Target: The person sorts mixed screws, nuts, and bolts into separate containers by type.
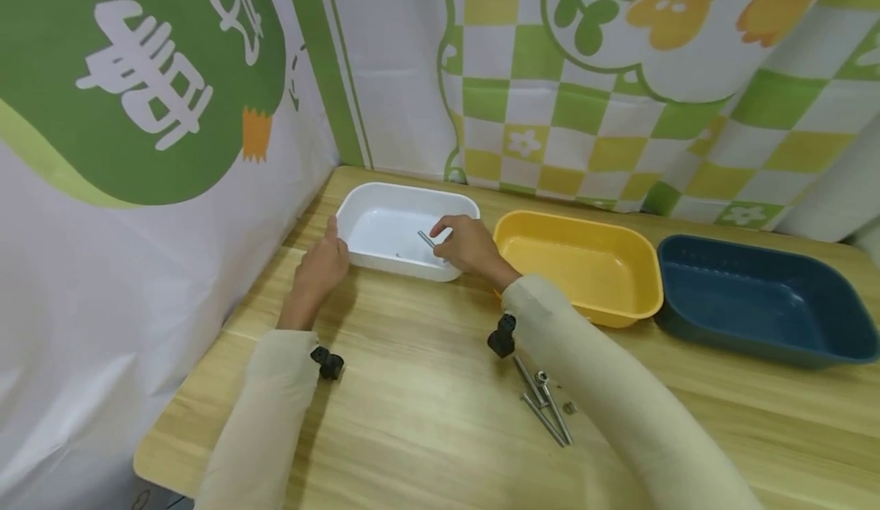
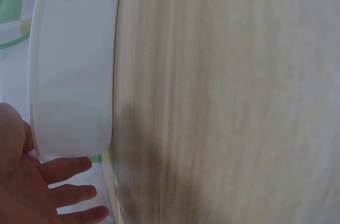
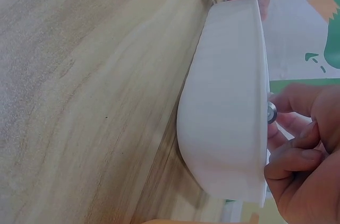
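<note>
My right hand point(image 1: 467, 246) pinches a metal bolt point(image 1: 426, 240) over the white bin point(image 1: 385, 263). Its shank slants toward the bin's interior, and in the right wrist view the round bolt head point(image 3: 271, 112) shows between the fingertips, just past the rim. At the bin's left end my left hand point(image 1: 321, 267) holds the wall; in the left wrist view the thumb is at the rim and the other fingers point(image 2: 74, 195) spread along the outside of the end wall. A tiny dark bit lies on the bin's floor.
Several long bolts point(image 1: 550, 411) lie loose on the wooden table point(image 1: 412, 388), beneath the right forearm, with a small nut point(image 1: 569, 408) beside them. A yellow bin point(image 1: 584, 308) stands right of the white one, then a dark blue bin point(image 1: 763, 346). Patterned cloth point(image 1: 522, 143) hangs behind.
</note>
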A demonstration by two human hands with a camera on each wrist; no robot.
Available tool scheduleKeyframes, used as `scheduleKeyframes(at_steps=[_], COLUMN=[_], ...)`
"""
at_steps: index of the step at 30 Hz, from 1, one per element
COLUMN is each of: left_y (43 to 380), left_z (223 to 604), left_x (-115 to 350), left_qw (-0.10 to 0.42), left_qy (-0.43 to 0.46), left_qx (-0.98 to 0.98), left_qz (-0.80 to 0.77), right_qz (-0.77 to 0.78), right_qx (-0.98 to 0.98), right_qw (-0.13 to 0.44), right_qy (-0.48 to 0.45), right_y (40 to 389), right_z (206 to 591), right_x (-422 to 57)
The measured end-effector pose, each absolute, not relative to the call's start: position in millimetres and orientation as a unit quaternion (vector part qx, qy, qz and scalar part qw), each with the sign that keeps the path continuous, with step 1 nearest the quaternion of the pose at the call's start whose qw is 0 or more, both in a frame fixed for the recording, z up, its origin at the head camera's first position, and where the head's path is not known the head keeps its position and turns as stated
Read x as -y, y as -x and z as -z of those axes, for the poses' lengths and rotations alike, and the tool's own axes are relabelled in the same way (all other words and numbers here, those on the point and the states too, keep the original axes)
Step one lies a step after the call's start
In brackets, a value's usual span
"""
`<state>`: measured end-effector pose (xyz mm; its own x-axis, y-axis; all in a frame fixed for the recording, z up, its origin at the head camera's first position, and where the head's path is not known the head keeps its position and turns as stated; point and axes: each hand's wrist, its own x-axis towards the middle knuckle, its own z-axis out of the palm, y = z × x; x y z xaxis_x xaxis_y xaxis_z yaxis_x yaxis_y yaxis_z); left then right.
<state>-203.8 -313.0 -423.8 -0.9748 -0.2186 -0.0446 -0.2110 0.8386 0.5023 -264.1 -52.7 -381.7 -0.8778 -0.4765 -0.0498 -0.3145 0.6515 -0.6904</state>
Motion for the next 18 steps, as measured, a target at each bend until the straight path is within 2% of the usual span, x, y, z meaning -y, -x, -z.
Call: scheduleKeyframes(at_steps=[18], left_y=[201.5], left_z=[422.8], left_x=[311.1], left_qw=[0.016], left_qy=[-0.113], left_qx=[0.958], left_qz=[0.262], right_qz=[0.378], right_qx=[-0.891], right_qw=[0.11], right_qy=[0.228], right_y=[260.8], right_z=[381.7], right_x=[49.1])
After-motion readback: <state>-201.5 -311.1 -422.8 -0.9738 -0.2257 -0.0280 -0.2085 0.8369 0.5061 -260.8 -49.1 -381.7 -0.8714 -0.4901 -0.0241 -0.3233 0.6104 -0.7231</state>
